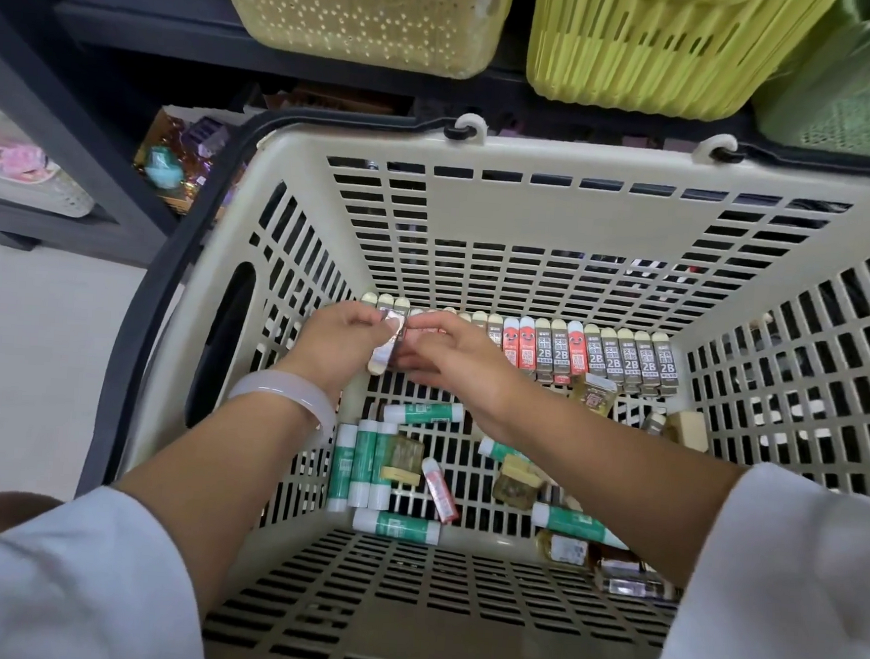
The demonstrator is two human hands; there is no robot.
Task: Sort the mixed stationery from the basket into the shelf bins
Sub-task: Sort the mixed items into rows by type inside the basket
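From the head camera, both hands reach deep into the cream basket [482, 214], to the row of small lead boxes [621, 363] lined up against its far wall. The left hand [339, 340] has its fingers curled round a few of these boxes [388, 346], lifted clear of the row and tilted. The right hand [452, 353] rests just beside it on the next boxes in the row; its fingers look bent over them, but whether that grip is pinching one or only pressing I cannot tell.

To do this step well, I would gather one kind only, squaring the boxes into a tight stack in the left hand before lifting, so that none slips back through the fingers.

Glue sticks [361, 465] lie loose on the basket floor near the wrists, with erasers [403, 458] and small clear cases [564, 546] scattered among them. Above, on the dark shelf, stand a pale yellow bin [362, 10], a lime bin [648, 45] and a green bin [851, 96]. The basket's high walls will likely hem in the forearms on the way up.
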